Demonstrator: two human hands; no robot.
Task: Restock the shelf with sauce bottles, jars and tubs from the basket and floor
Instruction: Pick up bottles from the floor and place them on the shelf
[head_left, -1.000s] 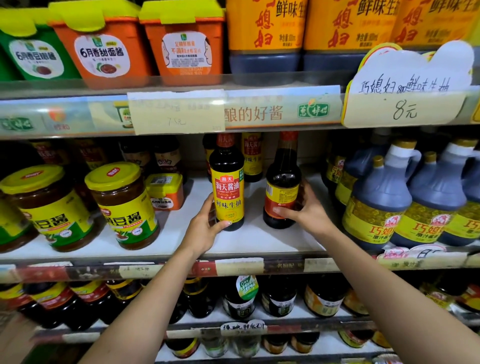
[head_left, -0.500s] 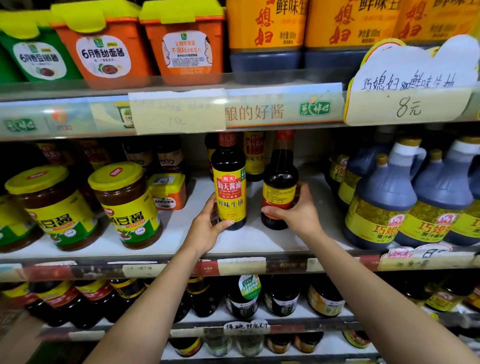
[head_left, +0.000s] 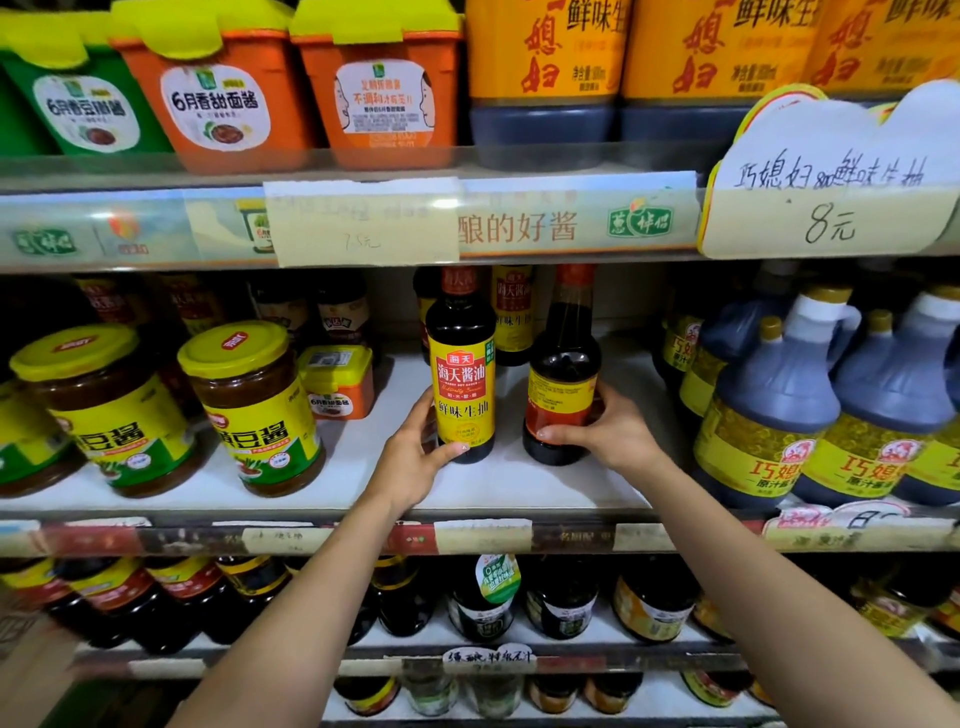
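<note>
Left hand (head_left: 415, 460) curls round the soy bottle (head_left: 461, 384), label reading 海天酱油 鲜味生抽. Right hand (head_left: 610, 436) grips the second bottle (head_left: 563, 387), its label too blurred to read. Both stand upright on the shelf (head_left: 519, 493), just apart. Left of the hands, 豆酱 jars (head_left: 254, 410); to the right, 巧媳妇 jugs (head_left: 769, 415); above, an 8元 card (head_left: 831, 208).

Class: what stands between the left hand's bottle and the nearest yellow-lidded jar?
A small orange tub, set slightly farther back; the head view shows it.

Bare shelf (head_left: 545, 488) between yellow-lidded jar (head_left: 254, 410) and jug (head_left: 769, 415).
</note>
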